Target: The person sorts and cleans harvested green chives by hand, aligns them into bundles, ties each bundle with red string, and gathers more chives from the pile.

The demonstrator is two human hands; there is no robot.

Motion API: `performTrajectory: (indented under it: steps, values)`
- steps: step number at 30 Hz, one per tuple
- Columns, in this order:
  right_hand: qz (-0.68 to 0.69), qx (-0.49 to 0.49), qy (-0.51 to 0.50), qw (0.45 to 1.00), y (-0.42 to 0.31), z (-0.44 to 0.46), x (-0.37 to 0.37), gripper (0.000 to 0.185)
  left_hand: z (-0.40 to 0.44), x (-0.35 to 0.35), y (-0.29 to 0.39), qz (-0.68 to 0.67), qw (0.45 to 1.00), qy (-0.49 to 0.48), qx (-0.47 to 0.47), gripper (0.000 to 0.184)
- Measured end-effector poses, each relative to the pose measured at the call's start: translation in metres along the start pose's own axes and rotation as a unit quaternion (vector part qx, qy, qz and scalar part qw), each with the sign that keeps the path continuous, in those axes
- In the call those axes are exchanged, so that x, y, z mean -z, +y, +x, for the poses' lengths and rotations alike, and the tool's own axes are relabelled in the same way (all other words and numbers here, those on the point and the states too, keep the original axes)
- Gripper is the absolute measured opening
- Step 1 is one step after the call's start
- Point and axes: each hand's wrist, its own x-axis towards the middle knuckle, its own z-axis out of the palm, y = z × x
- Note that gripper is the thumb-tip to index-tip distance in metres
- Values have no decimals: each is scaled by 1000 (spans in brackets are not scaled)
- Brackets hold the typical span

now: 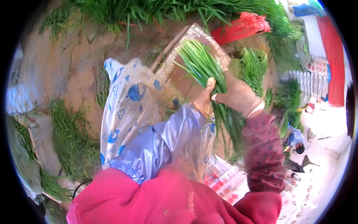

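Note:
A bunch of long green chives (197,59) is gripped between my two hands, its leaves fanning up to the left and its other end hanging below my wrists. My left hand (203,99), in a shiny lilac sleeve, closes on the bunch with the thumb laid along it. On the other side my right hand (240,93), gloved and a little blurred, is wrapped against the same bunch. Beneath the chives lies a brown board with a speckled, worn border (220,52). A clear plastic apron with blue moons (125,95) covers my lap.
A heap of loose greens (167,9) runs along the far side. Red strips in a red wrapper (242,28) lie beyond the board. More chives (251,69) rest at right, and others (71,138) at left. A person in blue (296,138) is at far right.

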Motion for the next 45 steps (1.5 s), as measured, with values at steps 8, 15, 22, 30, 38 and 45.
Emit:
performTrajectory:
  steps: [8,15,22,30,38,45]
  values:
    - [-59,-106,167,978,-38,-33,-72,75,-40,-31,27,123,991,-49,-6,53]
    - [-295,-55,238,924,-71,-54,-104,58,-65,-56,50,143,984,-101,-35,54]
    - [-267,-14,253,930,-91,-51,-108,55,-66,-36,74,248,961,-116,-32,58]
    - [-314,33,210,925,-117,-97,-95,53,-72,-38,100,186,976,-94,-63,41]
    - [228,224,-242,916,-53,-142,1,41,-76,-33,105,212,962,-148,-82,42]
    - [205,-59,302,929,87,-30,43,20,-90,-76,97,196,966,-170,-17,40]
